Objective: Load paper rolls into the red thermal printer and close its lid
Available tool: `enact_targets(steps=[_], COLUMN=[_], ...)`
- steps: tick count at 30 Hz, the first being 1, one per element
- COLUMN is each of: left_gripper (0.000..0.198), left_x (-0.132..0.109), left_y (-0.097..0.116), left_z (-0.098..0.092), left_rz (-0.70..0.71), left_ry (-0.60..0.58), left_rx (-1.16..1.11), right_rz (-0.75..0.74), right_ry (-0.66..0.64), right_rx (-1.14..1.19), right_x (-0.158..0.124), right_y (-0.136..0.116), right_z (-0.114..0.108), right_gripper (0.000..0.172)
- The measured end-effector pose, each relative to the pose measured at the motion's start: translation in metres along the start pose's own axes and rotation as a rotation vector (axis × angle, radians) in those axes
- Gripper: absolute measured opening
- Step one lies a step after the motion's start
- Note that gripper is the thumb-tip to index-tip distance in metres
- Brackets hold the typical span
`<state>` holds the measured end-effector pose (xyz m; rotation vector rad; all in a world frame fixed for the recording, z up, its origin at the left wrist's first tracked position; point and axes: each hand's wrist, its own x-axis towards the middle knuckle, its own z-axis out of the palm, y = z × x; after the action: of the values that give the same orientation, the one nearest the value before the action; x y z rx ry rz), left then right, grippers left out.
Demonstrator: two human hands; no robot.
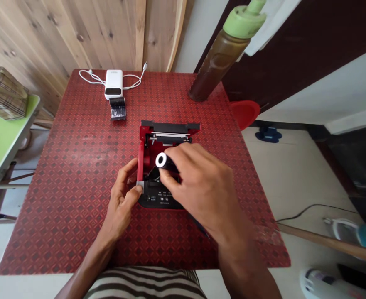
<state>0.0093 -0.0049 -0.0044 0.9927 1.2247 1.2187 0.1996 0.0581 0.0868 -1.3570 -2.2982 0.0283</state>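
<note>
Pinches a small black roll (170, 166) in the right grip (204, 187), forefinger above and thumb below, just behind the white ring-shaped end (158, 161). Holds the roll over the open cavity of a red-and-black device (141, 162), on the near side of the raised lid (170, 126); impossible to tell, under the covering fingers, whether touching the inside. Steadies the device flat on the patterned worktop (77, 178) with the left grip (122, 201), lightly clasping the near left corner: thumb on the grey edge, fingers against the outer wall.

Probably light, to judge by the two-finger pinch, and likely stiff along the core. Perhaps smooth and a little slippery, so apt to turn or slide endwise under a slack hold. Best taken around the middle or by both ends, with modest pressure to avoid denting or loosening the outer surface. Treat the device as rigid; brace by the solid side wall or front corner, not by the lid or the slim roller (174, 140) beneath, apparently more delicate.
</note>
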Motion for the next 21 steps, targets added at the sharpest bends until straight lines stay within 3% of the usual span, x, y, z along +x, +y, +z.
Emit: enact_targets(steps=[2,5,7,10,12,15,17,21], left_gripper=[0.058,0.059,0.059,0.058,0.059,0.06,0.06,0.055], left_x=[0.0,-0.001,-0.002,-0.001,0.0,0.002,0.003,0.004], left_y=[-0.001,-0.006,-0.009,-0.012,-0.013,-0.013,-0.014,-0.015], left_z=[-0.001,-0.002,-0.003,-0.005,-0.006,-0.006,-0.006,-0.006], left_rz=[-0.017,-0.021,-0.014,0.0,0.007,0.005,0.012,0.058], left_ry=[0.003,0.017,0.026,0.04,0.044,0.036,0.036,0.071], left_rx=[-0.004,-0.013,-0.025,-0.017,-0.004,-0.006,-0.008,0.003], right_rz=[0.088,0.377,0.554,0.696,0.757,0.744,0.7,0.66], right_ry=[0.094,0.273,0.45,0.662,0.623,0.377,0.244,0.171], right_rx=[0.17,0.368,0.459,0.492,0.48,0.469,0.471,0.505], right_x=[-0.008,-0.019,-0.024,-0.032,-0.038,-0.049,-0.055,-0.062], right_y=[0.016,0.051,0.076,0.101,0.105,0.098,0.092,0.09], right_z=[-0.017,-0.026,-0.013,0.027,0.055,0.081,0.085,0.08], right_gripper=[0.008,0.018,0.027,0.033,0.034,0.033,0.03,0.028])
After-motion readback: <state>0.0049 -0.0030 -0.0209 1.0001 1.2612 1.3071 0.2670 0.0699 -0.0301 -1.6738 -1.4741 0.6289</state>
